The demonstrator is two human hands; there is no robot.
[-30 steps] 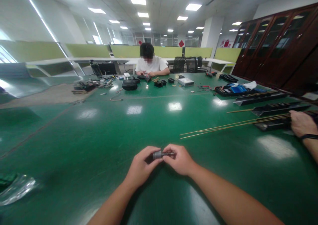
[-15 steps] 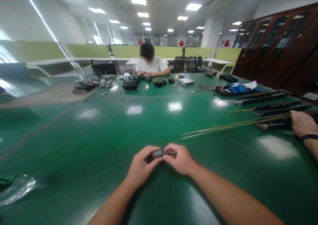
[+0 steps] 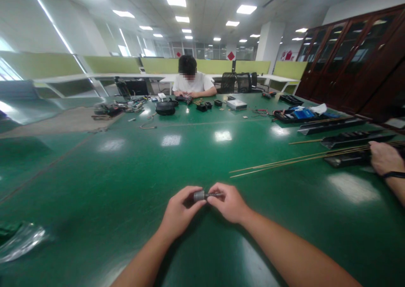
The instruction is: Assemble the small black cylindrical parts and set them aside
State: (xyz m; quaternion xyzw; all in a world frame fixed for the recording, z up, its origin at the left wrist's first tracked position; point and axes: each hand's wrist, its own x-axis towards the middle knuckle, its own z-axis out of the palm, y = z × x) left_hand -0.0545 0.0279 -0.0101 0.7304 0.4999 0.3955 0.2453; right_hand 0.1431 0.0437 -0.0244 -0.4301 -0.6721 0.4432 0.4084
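Note:
Low over the green table (image 3: pixel 133 169), a grey metal cylinder (image 3: pixel 198 196) lies sideways between the thumb and fingers of my left hand (image 3: pixel 177 213). From its right end sticks out a thin dark ribbed shaft (image 3: pixel 211 195). My right hand (image 3: pixel 232 204) pinches that shaft, with fingers curled around part of it. Both hands are close together near the table's front middle. Whether shaft and cylinder are one piece I cannot tell.
Long thin brass-coloured rods (image 3: pixel 275 162) lie to the right, under another person's hand (image 3: pixel 386 158) beside dark metal channels (image 3: pixel 354 139). Opposite sits a person in a white shirt (image 3: pixel 202 82). A black pouch (image 3: pixel 166 107) and a clear plastic item (image 3: pixel 28 240) are on the table.
The cylinder has shifted very slightly to the left in my fingers. Otherwise both my hands hold the same place.

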